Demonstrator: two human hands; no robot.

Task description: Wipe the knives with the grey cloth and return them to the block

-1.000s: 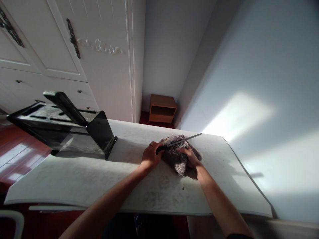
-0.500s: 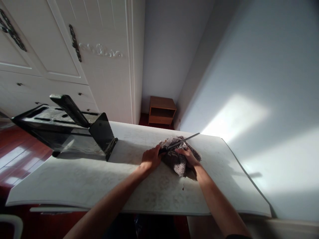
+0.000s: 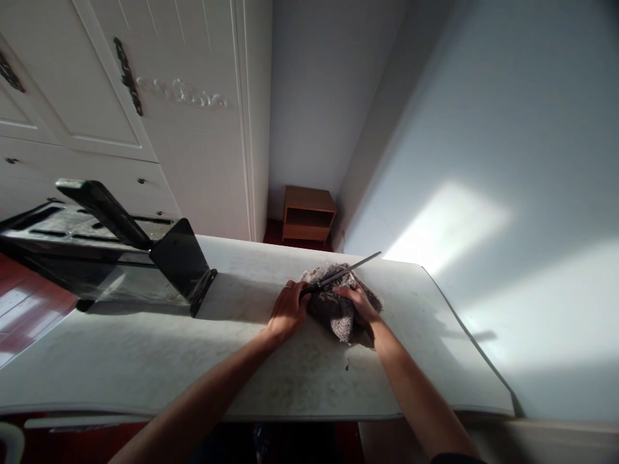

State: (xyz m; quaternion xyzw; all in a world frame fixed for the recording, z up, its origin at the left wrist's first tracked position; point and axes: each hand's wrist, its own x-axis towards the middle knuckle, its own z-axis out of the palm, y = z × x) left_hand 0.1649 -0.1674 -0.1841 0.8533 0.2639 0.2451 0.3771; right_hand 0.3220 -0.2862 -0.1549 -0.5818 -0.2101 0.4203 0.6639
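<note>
My left hand (image 3: pixel 287 312) is closed around the black handle of a narrow knife (image 3: pixel 360 262). Its grey blade points away to the right, its far part sticking out past a brown-grey cloth (image 3: pixel 342 316). My right hand (image 3: pixel 358 303) grips the bunched cloth close to the blade, thumb on top; its other fingers are partly hidden. Cloth folds rest on the white table (image 3: pixel 271 380). To the left stands a black knife block (image 3: pixel 176 267) with clear sides, and a thick black handle (image 3: pixel 109 209) slants up out of it.
Behind the table are white cabinets (image 3: pixel 203 154) and a small brown nightstand (image 3: pixel 309 212). A pale wall (image 3: pixel 483 161) runs along the table's right edge. A small dark speck (image 3: pixel 347 366) lies in front of the cloth. Reddish floor (image 3: pixel 29 296) shows at the left.
The whole view has shifted, so the block and cabinets appear further left. My left hand has turned slightly on the handle, and a ring now shows. Both hands keep their holds.
</note>
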